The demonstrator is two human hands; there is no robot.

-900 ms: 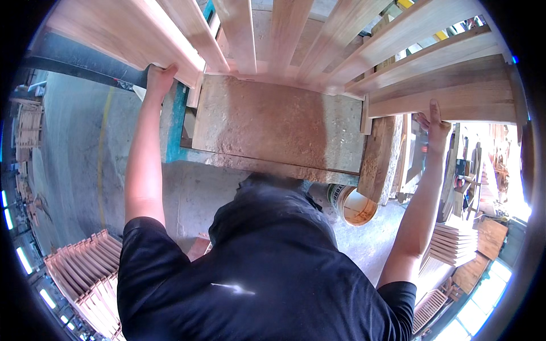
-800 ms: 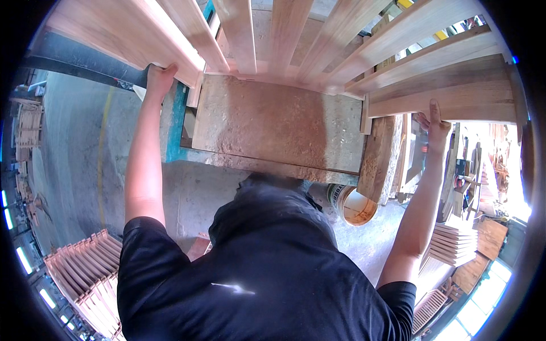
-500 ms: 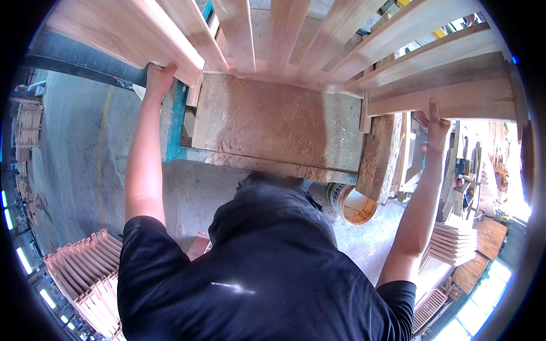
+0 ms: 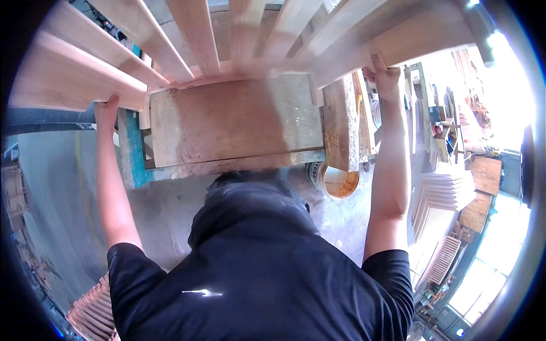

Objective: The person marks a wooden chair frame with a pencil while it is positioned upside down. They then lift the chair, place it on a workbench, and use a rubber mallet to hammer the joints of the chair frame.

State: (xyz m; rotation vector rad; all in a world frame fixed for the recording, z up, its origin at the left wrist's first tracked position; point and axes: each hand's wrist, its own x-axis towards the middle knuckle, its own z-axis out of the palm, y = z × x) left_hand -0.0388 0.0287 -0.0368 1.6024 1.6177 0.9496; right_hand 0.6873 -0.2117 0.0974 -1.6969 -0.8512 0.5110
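Note:
A large slatted frame of pale reddish wood (image 4: 242,34) leans out over the bench, its slats fanned wide by the lens. My left hand (image 4: 106,108) is closed on the lower edge of its left outer board, fingers mostly hidden behind the wood. At the right outer board, my right hand (image 4: 388,79) grips the lower edge, with a digit lying up along the board's face. Both arms reach forward, well apart. Below the frame is a worn, dusty wooden bench top (image 4: 227,122) with a teal-painted post (image 4: 134,149) at its left.
A bucket (image 4: 341,181) with a stained inside stands under the bench's right side, by a rough timber block (image 4: 341,122). Stacked wooden pieces (image 4: 446,193) lie to the right, and slatted pieces (image 4: 95,311) at lower left. Bright windows (image 4: 483,267) are at far right.
The view has swung, so bench, bucket and frame sit farther left in the picture. Both hands keep their hold on the slatted frame's outer boards.

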